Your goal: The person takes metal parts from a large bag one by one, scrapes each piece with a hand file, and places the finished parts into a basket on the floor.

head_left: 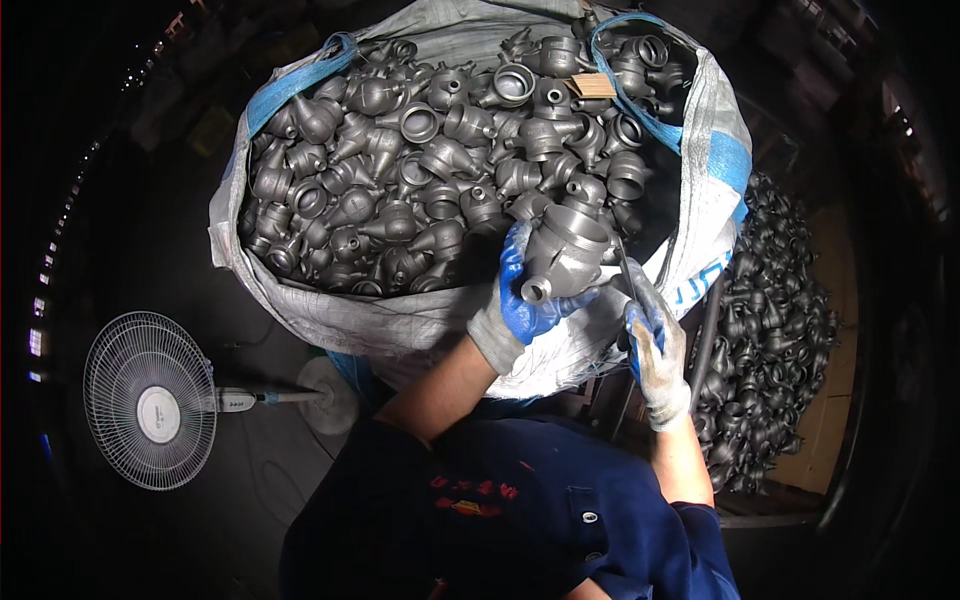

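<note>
The metal casting point(568, 255) was just right of the frame's centre, held near the front edge of the bag, its wide round mouth tilted upward and a small pipe end pointing to the lower left.

At the left of the frame was one fan point(157, 414), its pole running right to a round base. Next, filling the upper centre, came one large white bag point(400, 335) with two blue straps point(300, 82) showing; its raised sides seemed to keep the loose castings point(355, 205) together, heaped too deep and overlapping to count. One scrap of cardboard point(596, 87) lay among them.

The left hand point(522, 308), gloved, had its fingers curled around the casting's left side and underside, some hidden, probably to bear its weight and keep it from turning. Right of it, one thin tool point(628, 278) met or nearly met the casting's right side; contact could not be told. The gloved right hand point(657, 355) had its fingers wrapped around that tool, one lying along it, presumably for steadiness.

Farther right lay one more heap of similar parts point(762, 330), likewise uncountable.
</note>
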A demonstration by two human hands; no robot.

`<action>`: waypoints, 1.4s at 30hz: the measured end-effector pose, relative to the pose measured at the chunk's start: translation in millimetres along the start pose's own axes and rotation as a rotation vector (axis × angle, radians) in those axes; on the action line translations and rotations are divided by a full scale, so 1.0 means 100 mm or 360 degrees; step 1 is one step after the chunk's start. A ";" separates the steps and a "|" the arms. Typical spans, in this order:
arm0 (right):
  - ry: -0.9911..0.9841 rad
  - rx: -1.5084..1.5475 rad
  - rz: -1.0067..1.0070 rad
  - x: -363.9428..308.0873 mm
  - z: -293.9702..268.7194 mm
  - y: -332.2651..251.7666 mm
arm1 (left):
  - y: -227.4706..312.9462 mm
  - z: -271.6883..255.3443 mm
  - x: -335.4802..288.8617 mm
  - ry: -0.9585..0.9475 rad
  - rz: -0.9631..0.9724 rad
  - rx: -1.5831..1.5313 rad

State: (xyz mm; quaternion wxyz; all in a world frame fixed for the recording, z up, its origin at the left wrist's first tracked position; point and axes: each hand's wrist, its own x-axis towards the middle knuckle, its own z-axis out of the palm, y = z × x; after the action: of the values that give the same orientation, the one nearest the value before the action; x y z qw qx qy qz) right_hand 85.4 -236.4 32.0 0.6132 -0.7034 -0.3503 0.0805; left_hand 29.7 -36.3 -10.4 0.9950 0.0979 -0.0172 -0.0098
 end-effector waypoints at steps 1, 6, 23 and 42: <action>-0.0010 -0.0086 -0.0030 0.01 -0.01 -0.04 | 0.02 0.00 0.01 0.0071 -0.0021 -0.0002; -0.0090 -0.0642 -0.0345 0.07 -0.06 -0.28 | 0.02 0.01 0.04 0.0012 -0.0118 0.0003; -0.0149 -0.1124 -0.0564 0.14 -0.09 -0.42 | -0.06 -0.02 0.18 -0.0154 -0.0192 -0.0316; -0.0233 -0.1197 -0.0575 0.05 -0.16 -0.42 | -0.12 -0.17 -0.01 -0.0278 0.0329 0.1306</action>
State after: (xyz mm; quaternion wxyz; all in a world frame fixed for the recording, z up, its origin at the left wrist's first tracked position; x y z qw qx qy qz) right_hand 81.3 -246.1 76.4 0.2916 -0.7978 -0.5157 -0.1118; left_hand 29.0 -44.9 -29.4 0.8641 0.4822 -0.1136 0.0894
